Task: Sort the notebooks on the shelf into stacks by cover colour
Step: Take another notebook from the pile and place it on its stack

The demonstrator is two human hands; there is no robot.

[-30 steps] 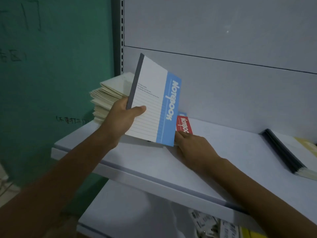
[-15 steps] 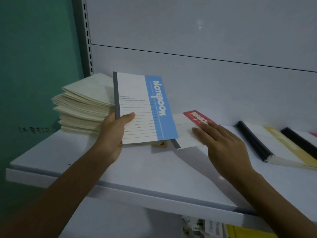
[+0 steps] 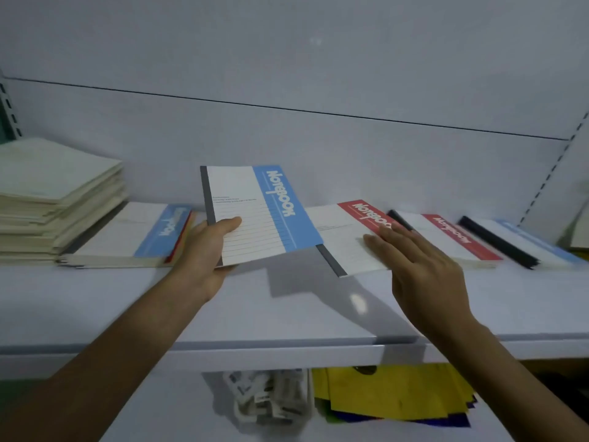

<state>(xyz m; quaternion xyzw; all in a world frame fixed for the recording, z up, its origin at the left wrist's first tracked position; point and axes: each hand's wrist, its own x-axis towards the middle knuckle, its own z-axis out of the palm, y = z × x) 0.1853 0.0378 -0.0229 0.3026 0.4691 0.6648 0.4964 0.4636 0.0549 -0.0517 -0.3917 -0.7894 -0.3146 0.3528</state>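
Left hand point(image 3: 207, 250) grips the blue notebook point(image 3: 255, 212) by its spine edge. It looks light and floppy. Beside it, the right hand point(image 3: 427, 279) lays straight fingers point(image 3: 379, 242) on the red notebook point(image 3: 338, 234).

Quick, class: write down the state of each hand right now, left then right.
Left hand: closed, grips the blue notebook.
Right hand: open, fingers straight over the red notebook; contact cannot be told.
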